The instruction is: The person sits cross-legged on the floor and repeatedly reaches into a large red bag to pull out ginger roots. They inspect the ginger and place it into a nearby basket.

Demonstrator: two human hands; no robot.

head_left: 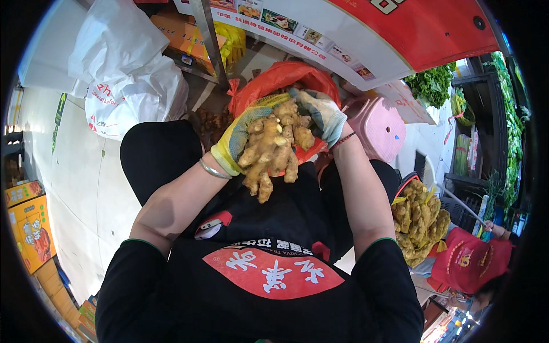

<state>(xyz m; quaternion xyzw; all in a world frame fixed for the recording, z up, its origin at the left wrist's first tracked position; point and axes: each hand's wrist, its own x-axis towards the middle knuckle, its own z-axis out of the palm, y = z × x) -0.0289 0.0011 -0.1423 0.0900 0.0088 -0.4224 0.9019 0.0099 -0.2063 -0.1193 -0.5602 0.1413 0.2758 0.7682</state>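
The left hand [243, 132], in a yellow-and-grey glove, curls firmly around a knobbly ginger cluster [266, 146], above the lap at the mouth of a red bag [311, 74]; the gloved right hand [323, 115] bends beside it, its fingers too hidden to tell their grip

This is a shop selling fresh produce — a grocery or a market hall, though which of the two is unclear. Dark shelving [493, 97] at the right carries green vegetables [509, 126], and leafy greens [432, 88] are heaped near a red-and-white panel [346, 37] printed with food pictures [279, 20]. Loose ginger [266, 151], a filled yellow mesh sack [417, 223] and printed cartons [31, 234] suggest stock — all over pale tiled floor [80, 171].
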